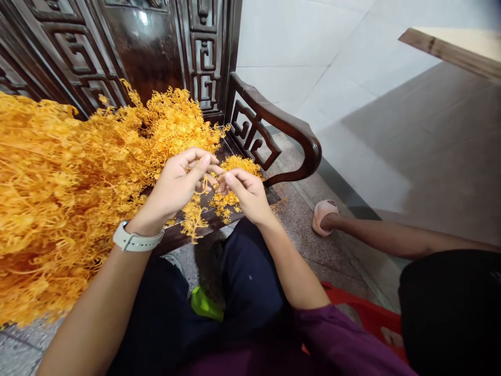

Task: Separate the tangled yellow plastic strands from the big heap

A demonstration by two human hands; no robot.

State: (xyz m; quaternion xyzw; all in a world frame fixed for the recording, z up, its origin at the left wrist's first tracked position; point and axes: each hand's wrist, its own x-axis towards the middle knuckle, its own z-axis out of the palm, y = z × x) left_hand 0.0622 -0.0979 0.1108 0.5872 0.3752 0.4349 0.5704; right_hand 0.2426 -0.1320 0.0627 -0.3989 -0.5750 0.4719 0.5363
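Observation:
My left hand (183,180), with a pale watch strap on its wrist, is closed in a pinch on a yellow-orange plastic flower sprig (193,216) that dangles below the fingers. Close by on the right, my right hand (246,193) has thumb and fingertips pressed together at the sprig's upper end. What exactly lies between the right fingertips is too small to make out. Behind the right hand, a small heap of similar yellow sprigs (242,166) rests on the seat of a dark wooden bench. A much larger pile of them (78,172) fills the left side.
The carved bench armrest (289,122) curves out just right of my hands. At the right, another person's leg (376,235) and pink slipper (324,216) are close by. A red plastic item (364,313) is beside my right elbow. A board edge (450,49) juts in at upper right.

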